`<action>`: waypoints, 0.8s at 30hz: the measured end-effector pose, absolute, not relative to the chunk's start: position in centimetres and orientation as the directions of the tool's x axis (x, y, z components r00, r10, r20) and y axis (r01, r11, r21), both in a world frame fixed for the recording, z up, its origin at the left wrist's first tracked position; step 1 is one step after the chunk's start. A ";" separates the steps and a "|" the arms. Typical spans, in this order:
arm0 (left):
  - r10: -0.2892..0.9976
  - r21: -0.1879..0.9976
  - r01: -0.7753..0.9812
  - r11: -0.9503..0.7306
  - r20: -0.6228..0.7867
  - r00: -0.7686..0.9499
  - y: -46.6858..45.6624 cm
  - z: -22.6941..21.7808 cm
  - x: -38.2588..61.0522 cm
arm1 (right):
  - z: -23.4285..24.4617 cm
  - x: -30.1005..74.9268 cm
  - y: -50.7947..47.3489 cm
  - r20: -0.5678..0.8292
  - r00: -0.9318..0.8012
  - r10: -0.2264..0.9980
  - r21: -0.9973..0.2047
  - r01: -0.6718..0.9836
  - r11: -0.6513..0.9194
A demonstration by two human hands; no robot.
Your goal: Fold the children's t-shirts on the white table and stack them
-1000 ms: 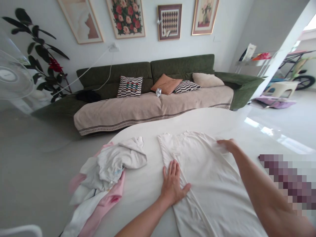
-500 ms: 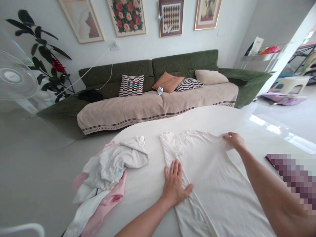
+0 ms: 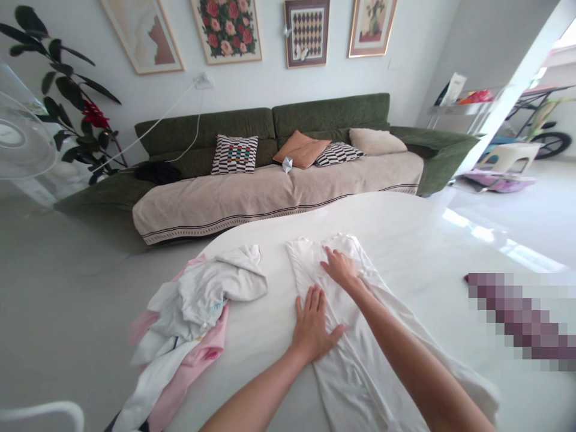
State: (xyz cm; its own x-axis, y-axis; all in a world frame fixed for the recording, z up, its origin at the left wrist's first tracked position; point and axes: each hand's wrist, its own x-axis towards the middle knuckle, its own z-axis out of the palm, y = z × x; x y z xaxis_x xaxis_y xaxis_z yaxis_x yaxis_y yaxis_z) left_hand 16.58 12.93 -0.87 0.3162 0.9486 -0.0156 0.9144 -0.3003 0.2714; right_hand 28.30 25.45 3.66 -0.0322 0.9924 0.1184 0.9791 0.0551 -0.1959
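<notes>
A white shirt (image 3: 355,372) lies on the white table, its right side now folded over toward the middle, with wrinkles along the fold. My left hand (image 3: 312,327) rests flat on the shirt's left part, fingers stretched and thumb out. Farther up, my right hand (image 3: 341,267) lies on the folded-over cloth near the shirt's top end, its fingers apart on the fabric. My right forearm crosses the shirt and hides part of it.
A heap of white and pink clothes (image 3: 198,324) sits at the table's left. At the right is a blurred-out purple item (image 3: 517,312). Beyond the rounded white table (image 3: 432,246) stands a green sofa (image 3: 234,129) with cushions; a fan (image 3: 22,138) is at far left.
My right hand has moved left, bringing the shirt's right side over toward the middle, and has let go of the edge. My left hand stays flat on the cloth.
</notes>
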 end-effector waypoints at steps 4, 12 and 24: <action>0.943 0.281 0.904 -0.321 0.008 0.332 12.9 -1.0 16.5 | 3.0 33.4 19.9 0.211 -0.028 0.977 -0.261 0.962 0.084; 0.943 0.238 0.913 -0.331 0.046 0.330 12.9 -1.3 16.5 | -0.2 47.4 7.0 -0.031 0.108 0.994 -0.332 0.937 -0.112; 0.939 0.240 0.908 -0.343 0.102 0.327 12.2 -0.7 16.4 | 2.0 40.8 -1.9 0.023 -0.242 0.970 -0.087 0.966 0.243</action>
State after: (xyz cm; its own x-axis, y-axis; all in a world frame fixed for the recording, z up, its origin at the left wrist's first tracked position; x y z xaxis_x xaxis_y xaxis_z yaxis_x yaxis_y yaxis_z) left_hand 16.43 12.20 -0.68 0.3274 0.9394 0.1020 0.9082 -0.3426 0.2404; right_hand 40.83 -1.88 1.98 -0.2415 0.9701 0.0227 0.9662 0.2426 -0.0871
